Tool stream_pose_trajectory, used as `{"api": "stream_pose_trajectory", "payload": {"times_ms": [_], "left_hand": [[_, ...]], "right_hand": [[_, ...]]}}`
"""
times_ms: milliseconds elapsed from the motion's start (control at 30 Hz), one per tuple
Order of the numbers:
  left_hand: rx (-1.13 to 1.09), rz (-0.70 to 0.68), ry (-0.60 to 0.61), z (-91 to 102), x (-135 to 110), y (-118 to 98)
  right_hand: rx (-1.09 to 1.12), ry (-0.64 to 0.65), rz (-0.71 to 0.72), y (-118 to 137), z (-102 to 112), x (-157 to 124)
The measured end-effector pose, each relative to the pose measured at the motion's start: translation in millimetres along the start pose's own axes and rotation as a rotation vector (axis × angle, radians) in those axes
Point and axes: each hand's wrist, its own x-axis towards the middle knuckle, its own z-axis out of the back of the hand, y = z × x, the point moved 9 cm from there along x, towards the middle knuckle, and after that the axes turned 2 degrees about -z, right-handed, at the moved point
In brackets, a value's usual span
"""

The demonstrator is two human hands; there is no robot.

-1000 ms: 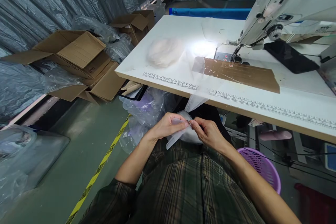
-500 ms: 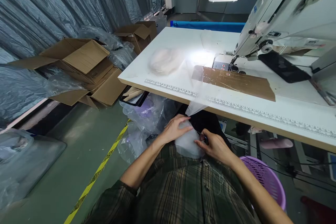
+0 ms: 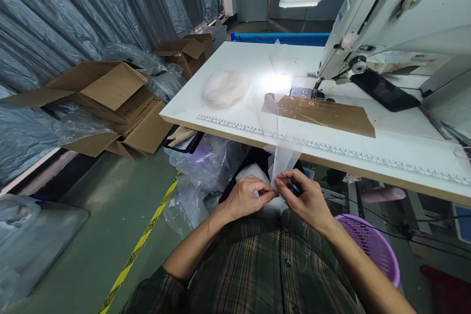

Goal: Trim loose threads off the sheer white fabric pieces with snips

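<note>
In the head view, a strip of sheer white fabric hangs over the table's front edge down to my hands. My left hand is closed, thumb and forefinger pinching the strip's lower end. My right hand pinches the same fabric right beside it, fingertips almost touching. A small dark tool with a blue part lies within my right hand; its kind is mostly hidden. More white sheer material rests on my lap under the hands.
A white sewing table carries a sewing machine, a brown cardboard strip, a round bundle of pale sheer material and a black phone-like object. A purple basket stands at right, open cartons at left.
Both hands have come together, now pinching the hanging strip. Before, they were apart over the white material on my lap. The view has shifted slightly.
</note>
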Motion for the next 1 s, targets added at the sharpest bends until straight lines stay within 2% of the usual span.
{"api": "stream_pose_trajectory", "payload": {"times_ms": [167,233,300,367,400,433,500,567,633,733,867,1000], "left_hand": [[0.101,-0.156,0.116,-23.8,-11.6,-15.1],[0.083,-0.195,0.153,-23.5,-10.7,-18.4],[0.046,-0.171,0.074,-6.1,-3.8,-15.8],[-0.024,-0.105,-0.056,17.9,7.1,-7.3],[-0.082,-0.075,-0.077,24.3,13.9,-2.5],[-0.157,-0.056,-0.047,24.3,21.6,1.4],[-0.343,-0.048,0.114,8.7,36.7,3.3],[-0.534,-0.063,0.283,-13.6,46.9,-1.5],[-0.668,-0.068,0.356,-29.8,53.2,-5.6],[-0.736,0.009,0.277,-38.2,58.5,4.6],[-0.797,0.221,0.058,-32.0,55.8,36.5],[-0.762,0.370,-0.050,-27.3,48.8,52.5]], "right_hand": [[-0.071,-0.104,-0.125,-12.2,-3.7,-2.6],[-0.062,-0.108,-0.127,-11.2,-2.6,-6.0],[0.005,-0.031,-0.108,-8.1,-3.4,-11.2],[0.116,0.107,-0.093,-4.3,-5.9,-19.1],[0.167,0.174,-0.094,-2.7,-6.5,-23.9],[0.211,0.232,-0.102,-1.4,-6.4,-28.8],[0.272,0.307,-0.132,-0.5,-4.2,-37.2],[0.306,0.324,-0.166,-2.4,0.7,-42.4],[0.319,0.311,-0.197,-7.8,7.2,-45.0],[0.312,0.250,-0.241,-23.5,22.2,-47.4],[0.263,0.103,-0.272,-47.0,49.1,-50.0],[0.254,0.028,-0.281,-57.4,61.7,-51.0]]}}
